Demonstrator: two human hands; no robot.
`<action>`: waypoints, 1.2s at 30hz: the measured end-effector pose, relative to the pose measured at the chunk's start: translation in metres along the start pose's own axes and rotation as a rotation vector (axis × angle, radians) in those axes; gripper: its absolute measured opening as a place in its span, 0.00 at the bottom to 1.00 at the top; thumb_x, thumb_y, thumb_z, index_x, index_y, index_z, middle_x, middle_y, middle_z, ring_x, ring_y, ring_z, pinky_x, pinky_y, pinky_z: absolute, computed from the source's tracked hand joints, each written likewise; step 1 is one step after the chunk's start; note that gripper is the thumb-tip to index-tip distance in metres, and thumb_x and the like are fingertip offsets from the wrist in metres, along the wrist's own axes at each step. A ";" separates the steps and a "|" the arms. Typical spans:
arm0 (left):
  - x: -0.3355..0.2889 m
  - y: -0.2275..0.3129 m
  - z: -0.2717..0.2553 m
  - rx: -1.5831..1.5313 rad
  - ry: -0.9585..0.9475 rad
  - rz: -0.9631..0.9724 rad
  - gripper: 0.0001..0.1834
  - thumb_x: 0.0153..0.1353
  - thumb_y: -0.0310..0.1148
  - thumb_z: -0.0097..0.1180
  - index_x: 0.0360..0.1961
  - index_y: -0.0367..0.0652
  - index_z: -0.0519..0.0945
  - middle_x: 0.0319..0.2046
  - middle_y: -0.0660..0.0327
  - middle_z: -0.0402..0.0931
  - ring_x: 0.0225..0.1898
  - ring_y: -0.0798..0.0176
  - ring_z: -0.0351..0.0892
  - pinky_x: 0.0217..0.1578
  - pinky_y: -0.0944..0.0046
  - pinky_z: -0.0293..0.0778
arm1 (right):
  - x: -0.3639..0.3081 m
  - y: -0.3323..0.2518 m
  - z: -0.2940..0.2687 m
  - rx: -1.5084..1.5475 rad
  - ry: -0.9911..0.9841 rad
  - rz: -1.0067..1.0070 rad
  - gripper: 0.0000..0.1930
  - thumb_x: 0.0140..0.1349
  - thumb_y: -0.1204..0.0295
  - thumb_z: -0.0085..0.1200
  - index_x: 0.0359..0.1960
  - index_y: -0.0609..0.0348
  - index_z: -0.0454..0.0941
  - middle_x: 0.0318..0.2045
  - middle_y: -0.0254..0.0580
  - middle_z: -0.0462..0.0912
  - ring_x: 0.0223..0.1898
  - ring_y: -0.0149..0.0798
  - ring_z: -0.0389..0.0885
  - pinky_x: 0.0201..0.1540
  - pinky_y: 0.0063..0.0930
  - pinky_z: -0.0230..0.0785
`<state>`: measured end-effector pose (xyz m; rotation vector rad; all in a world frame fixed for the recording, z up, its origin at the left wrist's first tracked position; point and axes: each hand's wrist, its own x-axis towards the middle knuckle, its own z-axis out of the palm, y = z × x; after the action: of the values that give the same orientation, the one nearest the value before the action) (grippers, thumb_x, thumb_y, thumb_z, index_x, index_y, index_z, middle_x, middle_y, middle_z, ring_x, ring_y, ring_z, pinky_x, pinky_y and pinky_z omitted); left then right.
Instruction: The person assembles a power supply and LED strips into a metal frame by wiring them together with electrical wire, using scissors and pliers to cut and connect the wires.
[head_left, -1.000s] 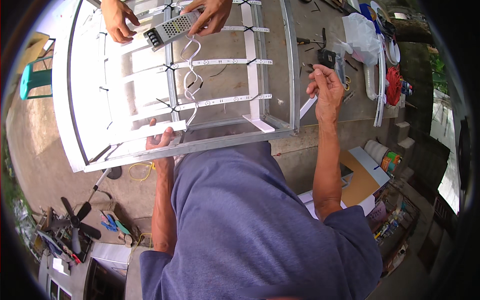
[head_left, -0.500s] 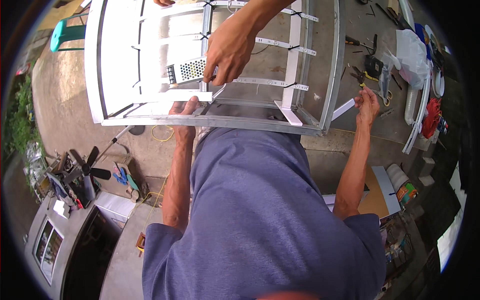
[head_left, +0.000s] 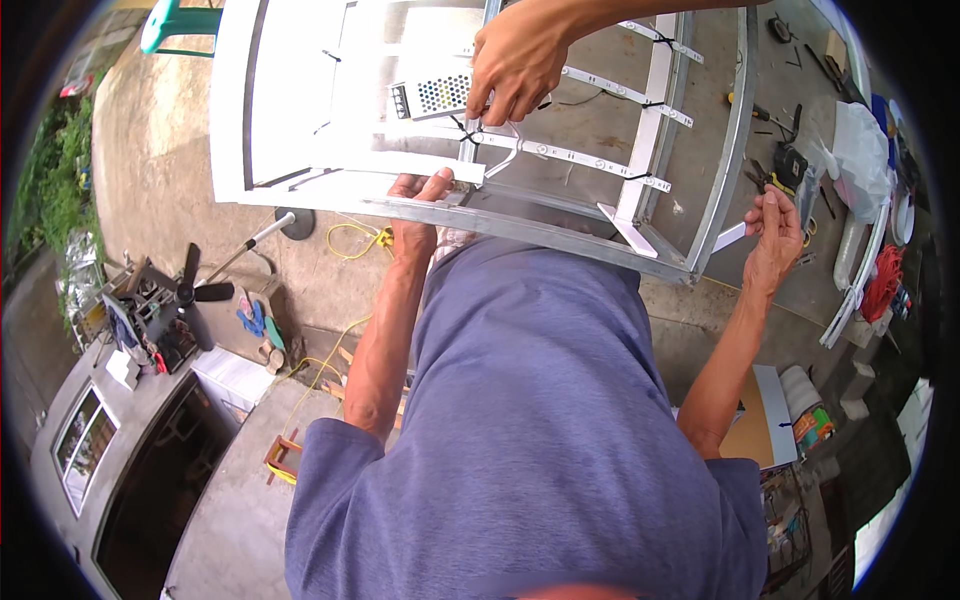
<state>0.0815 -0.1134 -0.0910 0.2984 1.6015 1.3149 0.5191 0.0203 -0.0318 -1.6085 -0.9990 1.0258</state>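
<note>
My left hand (head_left: 415,212) is closed on a white flat bar (head_left: 410,168), thumb on top, at the near side of a metal frame (head_left: 540,228). My right hand (head_left: 773,240) reaches past the frame's right corner, its fingertips pinching a yellow handle of small pliers (head_left: 757,180) on the ground. From the far side, another person's hand (head_left: 520,65) grips a perforated metal power supply box (head_left: 435,95) above the frame. Rows of white LED strips (head_left: 590,157) tied with black ties cross the frame.
A tape measure (head_left: 790,168), a screwdriver (head_left: 750,105), a clear plastic bag (head_left: 862,160) and a red wire coil (head_left: 880,285) lie to the right. A short white strip (head_left: 731,237) lies beside the frame's corner. At left are a standing fan (head_left: 187,292) and a green stool (head_left: 178,25).
The view has shifted, so the frame sits farther right and turned. My right hand stays at the pliers. The other person's hand has moved the power supply slightly away from the white bar.
</note>
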 end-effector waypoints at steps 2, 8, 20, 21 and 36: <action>0.004 -0.005 -0.004 -0.029 -0.015 0.014 0.15 0.56 0.30 0.69 0.42 0.36 0.80 0.29 0.60 0.82 0.29 0.72 0.76 0.32 0.70 0.70 | -0.017 -0.031 0.018 -0.044 -0.065 -0.050 0.11 0.67 0.70 0.60 0.46 0.64 0.82 0.31 0.36 0.83 0.26 0.24 0.77 0.25 0.17 0.65; 0.005 0.000 0.003 -0.116 -0.047 0.000 0.19 0.57 0.27 0.68 0.47 0.33 0.78 0.30 0.60 0.82 0.28 0.72 0.76 0.32 0.71 0.71 | -0.077 -0.105 0.116 -0.512 -0.761 -0.324 0.13 0.63 0.75 0.61 0.49 0.52 0.84 0.28 0.34 0.82 0.25 0.29 0.77 0.26 0.25 0.65; 0.008 0.004 -0.003 -0.134 -0.168 -0.068 0.13 0.58 0.29 0.68 0.42 0.35 0.82 0.29 0.62 0.83 0.28 0.73 0.78 0.30 0.70 0.73 | -0.095 -0.058 0.239 -1.108 -1.197 -0.955 0.27 0.60 0.80 0.50 0.59 0.35 0.79 0.27 0.37 0.78 0.28 0.41 0.81 0.27 0.36 0.71; 0.010 0.004 -0.006 -0.091 -0.220 -0.082 0.12 0.58 0.29 0.68 0.40 0.35 0.83 0.28 0.62 0.83 0.26 0.73 0.77 0.28 0.69 0.72 | -0.094 -0.060 0.240 -1.138 -1.236 -0.920 0.25 0.61 0.79 0.49 0.59 0.37 0.79 0.26 0.38 0.78 0.28 0.42 0.81 0.27 0.38 0.70; 0.018 0.008 -0.010 -0.053 -0.245 -0.108 0.13 0.58 0.34 0.67 0.39 0.36 0.85 0.26 0.63 0.80 0.25 0.75 0.73 0.26 0.71 0.69 | -0.098 -0.069 0.260 -1.291 -1.335 -0.911 0.27 0.60 0.80 0.51 0.60 0.38 0.79 0.30 0.39 0.82 0.28 0.42 0.83 0.28 0.38 0.72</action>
<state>0.0621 -0.1042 -0.0948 0.3227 1.3564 1.1879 0.2346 0.0168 -0.0012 -0.7233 -3.3636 0.6414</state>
